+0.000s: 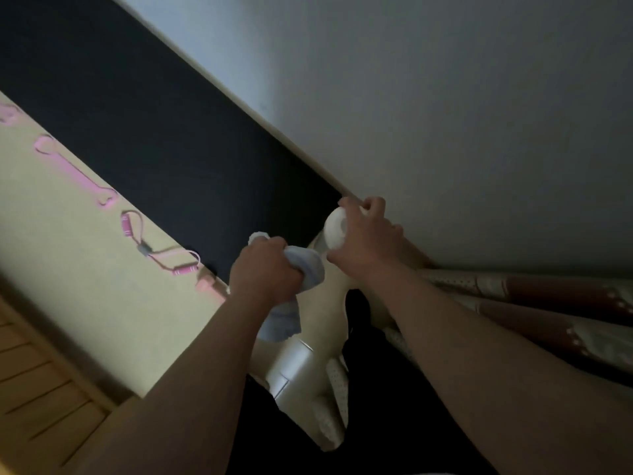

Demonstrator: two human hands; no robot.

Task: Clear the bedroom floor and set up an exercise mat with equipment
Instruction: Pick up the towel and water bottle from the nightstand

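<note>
Holding a pale blue cloth (301, 269) bunched in my left hand (265, 269), I have the fist closed tight round its middle, and the loose tail hangs down below my wrist. It is soft and light, so any pinch will keep it; it will flop rather than slip. My right hand (364, 240) sits just beside it, a little farther out, fingers wrapped over a white round-ended thing (337, 229); the light is dim, so I would only guess a small bottle or tub. It looks smooth and rigid, likely slippery, so a full wrap round its body suits it better than fingertips. Both forearms reach forward nearly straight, wrists bent slightly down, hands almost touching.

Beyond them the dark exercise mat (154, 138) lies flat on the floor, running away along the wall (445, 97). Left of the mat, on the bare pale floor (68, 269), a pink resistance band (161, 260) lies nearest, with more pink equipment (75, 173) farther off in a row.
</note>
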